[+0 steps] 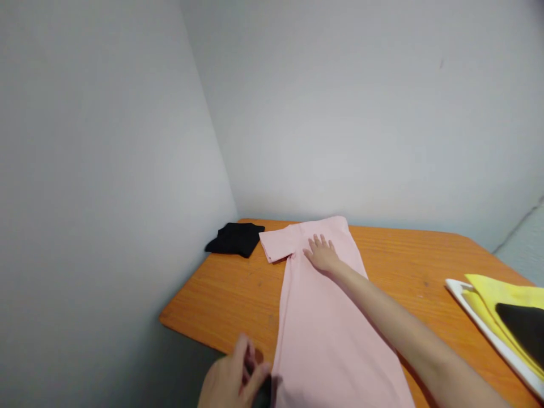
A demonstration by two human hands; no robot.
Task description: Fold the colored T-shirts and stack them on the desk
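Observation:
A pink short-sleeved garment [323, 328] lies lengthwise on the wooden table, folded into a long strip. Its one visible sleeve [278, 243] points left near the far end. My right hand [322, 254] rests flat on the upper part of the garment, fingers spread. Close to the garment's left edge, at the table's front, is my left hand [232, 377]. Its fingers are loosely curled and slightly blurred, with the thumb apart from the index finger and nothing visible between them. The garment's near end runs out of the picture at the bottom.
A folded black cloth [238, 239] lies at the table's far left corner by the wall. On the right, a white tray [488, 326] holds yellow and black folded cloth [505, 292]. Walls border the wooden table [221, 294] at the back and left.

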